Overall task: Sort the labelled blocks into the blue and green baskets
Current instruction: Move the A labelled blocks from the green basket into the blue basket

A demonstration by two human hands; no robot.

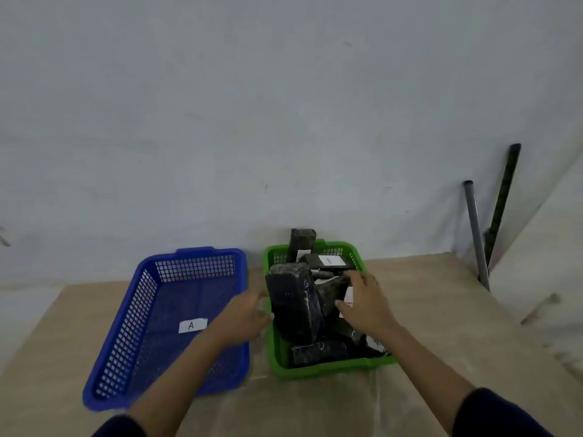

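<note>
two baskets: a blue basket [132,326] on the left and a green basket [318,370] on the right, side by side on a table [426,310], near each other with a narrow gap between.
blue basket contents: no blocks visible; one white label [192,325] lies on its floor.
blue basket writing: the label reads "a".
green basket contents: a loose pile of black blocks, dark and shiny as if wrapped in film; the count cannot be told.
tall block [295,305]: stands tilted at the left side of the pile, rising above the rim.
rear block [301,244]: upright at the far wall of the green basket, its top above the rim.
flat block [328,263]: lies near the far end, bearing a white label [331,260].
green basket writing: that label reads "b"; other white labels show near the right hand and at the near right corner, too hidden to read.
front block [318,351]: lies along the near wall of the green basket.
left hand [244,320]: over the gap between the baskets, just beside the tall block; blurred, fingers loosely curled, holding nothing that can be seen; contact with the block cannot be told.
right hand [366,305]: over the pile in the green basket, fingers spread and resting on the blocks; whether it grips one cannot be told.
sleeves: dark, at the bottom edge on both arms.
background: a grey wall [284,105]; two poles [492,216] lean in the right corner.
</note>
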